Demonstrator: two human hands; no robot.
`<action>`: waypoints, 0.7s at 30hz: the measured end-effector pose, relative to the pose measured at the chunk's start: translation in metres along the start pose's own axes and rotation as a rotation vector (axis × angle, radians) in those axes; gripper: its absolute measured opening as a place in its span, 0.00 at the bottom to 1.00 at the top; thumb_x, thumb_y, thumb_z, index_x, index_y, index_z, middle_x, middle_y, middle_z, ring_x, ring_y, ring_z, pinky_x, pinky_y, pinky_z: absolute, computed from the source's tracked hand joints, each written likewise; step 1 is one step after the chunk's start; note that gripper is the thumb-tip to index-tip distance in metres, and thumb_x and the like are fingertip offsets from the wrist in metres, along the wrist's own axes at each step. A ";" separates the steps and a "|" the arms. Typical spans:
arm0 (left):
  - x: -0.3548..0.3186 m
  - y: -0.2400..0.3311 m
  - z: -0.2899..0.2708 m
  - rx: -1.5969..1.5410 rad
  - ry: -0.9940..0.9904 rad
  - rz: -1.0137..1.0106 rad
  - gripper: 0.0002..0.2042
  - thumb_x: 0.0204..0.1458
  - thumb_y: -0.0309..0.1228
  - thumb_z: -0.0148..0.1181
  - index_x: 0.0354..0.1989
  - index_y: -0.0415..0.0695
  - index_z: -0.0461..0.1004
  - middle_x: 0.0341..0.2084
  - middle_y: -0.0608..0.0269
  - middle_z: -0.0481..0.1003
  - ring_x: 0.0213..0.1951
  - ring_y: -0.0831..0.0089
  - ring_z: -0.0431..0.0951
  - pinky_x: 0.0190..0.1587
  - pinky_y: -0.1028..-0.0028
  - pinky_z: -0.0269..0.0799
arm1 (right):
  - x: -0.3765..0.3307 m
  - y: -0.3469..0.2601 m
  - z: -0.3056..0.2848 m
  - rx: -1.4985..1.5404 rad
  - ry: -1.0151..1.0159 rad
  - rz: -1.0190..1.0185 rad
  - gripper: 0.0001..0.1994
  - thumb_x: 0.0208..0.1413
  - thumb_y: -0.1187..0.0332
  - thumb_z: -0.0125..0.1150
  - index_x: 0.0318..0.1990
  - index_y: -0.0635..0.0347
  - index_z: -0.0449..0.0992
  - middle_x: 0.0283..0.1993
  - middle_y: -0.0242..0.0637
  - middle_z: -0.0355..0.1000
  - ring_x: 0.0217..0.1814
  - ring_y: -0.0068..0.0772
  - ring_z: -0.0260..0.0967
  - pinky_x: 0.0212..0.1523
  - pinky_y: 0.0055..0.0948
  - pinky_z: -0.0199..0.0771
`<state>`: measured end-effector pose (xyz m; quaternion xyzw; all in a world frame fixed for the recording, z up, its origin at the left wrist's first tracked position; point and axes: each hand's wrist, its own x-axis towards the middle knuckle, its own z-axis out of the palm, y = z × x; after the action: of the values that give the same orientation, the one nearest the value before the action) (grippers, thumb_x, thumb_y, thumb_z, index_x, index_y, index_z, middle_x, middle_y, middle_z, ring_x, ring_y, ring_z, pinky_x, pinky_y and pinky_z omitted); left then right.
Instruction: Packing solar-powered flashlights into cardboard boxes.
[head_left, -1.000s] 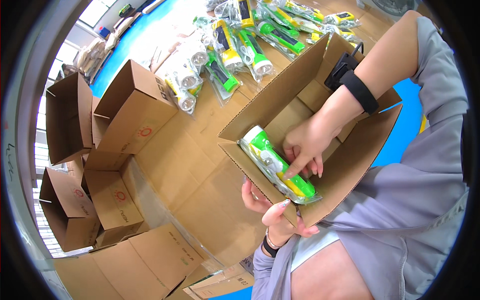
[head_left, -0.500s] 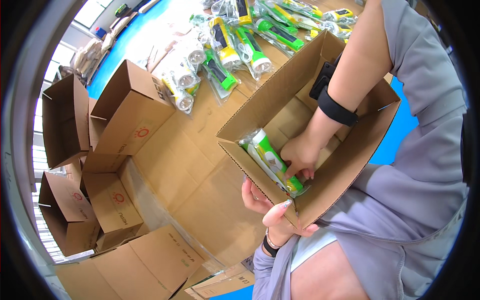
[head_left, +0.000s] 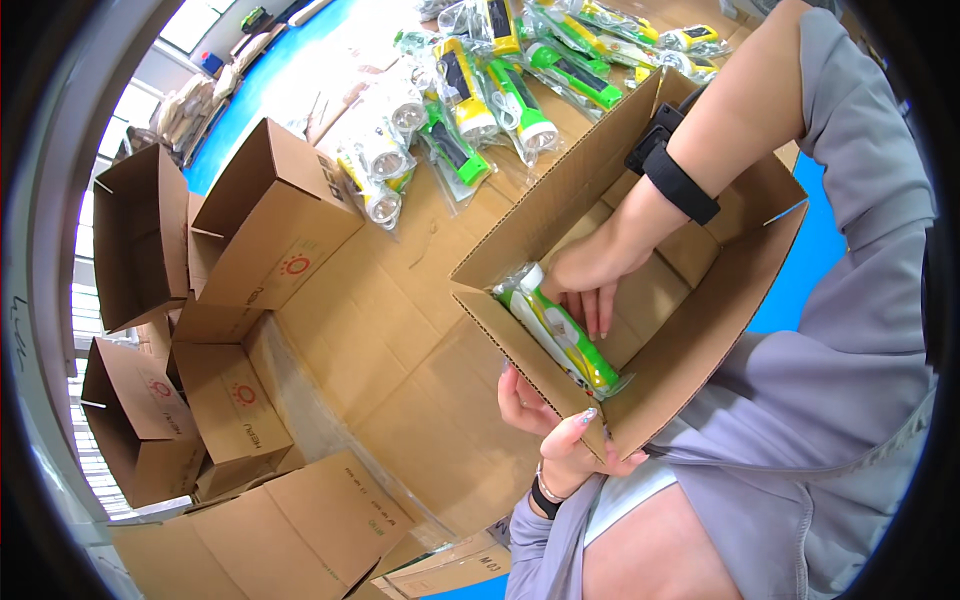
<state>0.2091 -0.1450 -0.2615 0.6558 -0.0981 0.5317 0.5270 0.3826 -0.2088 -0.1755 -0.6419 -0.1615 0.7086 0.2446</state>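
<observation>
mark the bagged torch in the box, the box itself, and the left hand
bagged green torch [head_left: 562, 335], head view, mid-body.
open cardboard box [head_left: 700, 350], head view, right inner wall.
left hand [head_left: 565, 440], head view, thumb base at the box corner.

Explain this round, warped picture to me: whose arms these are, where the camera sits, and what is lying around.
The camera sits on a person's head and looks down, so its fisheye lens bends straight edges. Both bare arms belong to that person. The left hand grips the near wall of an open cardboard box from outside. The right hand reaches inside, fingers on a green and white flashlight in clear wrap. More wrapped flashlights lie on flattened cardboard beyond. Empty open boxes stand to the left.
</observation>
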 end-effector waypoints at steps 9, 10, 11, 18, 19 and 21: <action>0.011 0.019 -0.010 -0.068 -0.232 -0.130 0.31 0.44 0.50 0.66 0.53 0.55 0.59 0.63 0.42 0.42 0.63 0.42 0.52 0.61 0.45 0.52 | -0.012 0.003 -0.010 -0.003 -0.114 -0.153 0.38 0.62 0.40 0.34 0.49 0.78 0.66 0.44 0.55 0.71 0.38 0.41 0.76 0.39 0.32 0.80; 0.012 0.020 -0.009 -0.040 -0.253 -0.159 0.27 0.42 0.52 0.67 0.46 0.59 0.61 0.61 0.42 0.40 0.62 0.32 0.47 0.61 0.45 0.52 | -0.010 0.003 -0.010 -0.096 -0.070 -0.154 0.39 0.61 0.39 0.33 0.49 0.79 0.66 0.44 0.55 0.71 0.37 0.41 0.76 0.39 0.32 0.81; 0.012 0.020 -0.008 -0.033 -0.245 -0.157 0.27 0.42 0.52 0.67 0.46 0.59 0.61 0.61 0.42 0.40 0.62 0.32 0.47 0.61 0.45 0.52 | -0.008 0.002 -0.010 -0.193 -0.028 -0.156 0.40 0.61 0.38 0.33 0.49 0.79 0.66 0.43 0.56 0.72 0.37 0.41 0.76 0.39 0.32 0.81; 0.017 0.020 -0.008 -0.025 -0.255 -0.191 0.27 0.42 0.54 0.65 0.46 0.60 0.60 0.61 0.41 0.41 0.61 0.34 0.51 0.60 0.45 0.54 | 0.020 0.007 -0.008 -0.190 0.095 -0.064 0.40 0.62 0.39 0.30 0.43 0.80 0.68 0.36 0.54 0.74 0.29 0.41 0.77 0.29 0.32 0.82; 0.018 0.020 -0.007 0.006 -0.275 -0.170 0.27 0.44 0.58 0.61 0.46 0.59 0.59 0.61 0.40 0.40 0.60 0.34 0.52 0.59 0.43 0.56 | 0.023 0.005 -0.009 -0.224 0.108 -0.023 0.40 0.62 0.39 0.30 0.43 0.80 0.68 0.34 0.53 0.75 0.28 0.40 0.77 0.28 0.31 0.81; 0.017 0.021 -0.004 -0.003 -0.269 -0.156 0.28 0.44 0.58 0.61 0.47 0.58 0.59 0.61 0.40 0.40 0.60 0.34 0.52 0.59 0.43 0.55 | 0.028 0.004 -0.008 -0.254 0.127 0.011 0.39 0.62 0.40 0.31 0.43 0.80 0.68 0.33 0.52 0.75 0.28 0.39 0.77 0.27 0.31 0.81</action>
<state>0.1991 -0.1431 -0.2360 0.7261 -0.1174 0.3963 0.5495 0.3881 -0.1976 -0.2019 -0.7120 -0.2307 0.6419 0.1670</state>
